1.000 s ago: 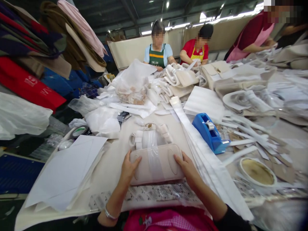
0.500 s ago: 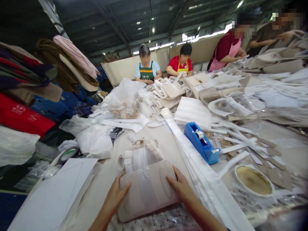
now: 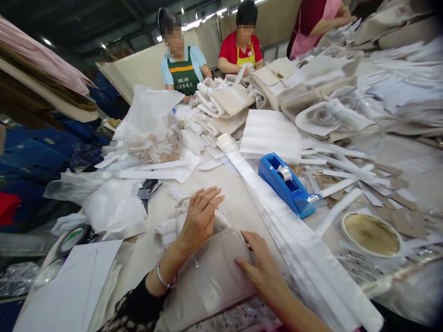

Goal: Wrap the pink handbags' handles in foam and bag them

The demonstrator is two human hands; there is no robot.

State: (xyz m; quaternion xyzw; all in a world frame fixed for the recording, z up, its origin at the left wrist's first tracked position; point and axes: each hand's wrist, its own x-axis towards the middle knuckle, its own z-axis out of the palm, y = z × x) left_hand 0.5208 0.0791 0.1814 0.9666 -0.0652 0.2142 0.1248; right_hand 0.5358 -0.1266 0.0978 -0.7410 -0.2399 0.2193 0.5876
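Note:
A beige pouch (image 3: 211,276) wrapped in clear film lies on the table right in front of me. My left hand (image 3: 200,216) rests flat with fingers stretched out on the pouch's far end, over the white wrapped handles (image 3: 166,230). My right hand (image 3: 258,263) lies open on the pouch's right side, fingers pointing left. A bracelet circles my left wrist.
A blue tape dispenser (image 3: 285,184) sits to the right beyond long white foam strips (image 3: 277,221). A round tape roll (image 3: 372,235) lies far right. White sheets (image 3: 62,290) lie at left, plastic bags (image 3: 148,124) behind. Three people work across the table among piled beige bags (image 3: 224,99).
My left hand has left the pouch's left edge and moved forward onto its far end. The view has swung right and down, and the pouch now lies closer.

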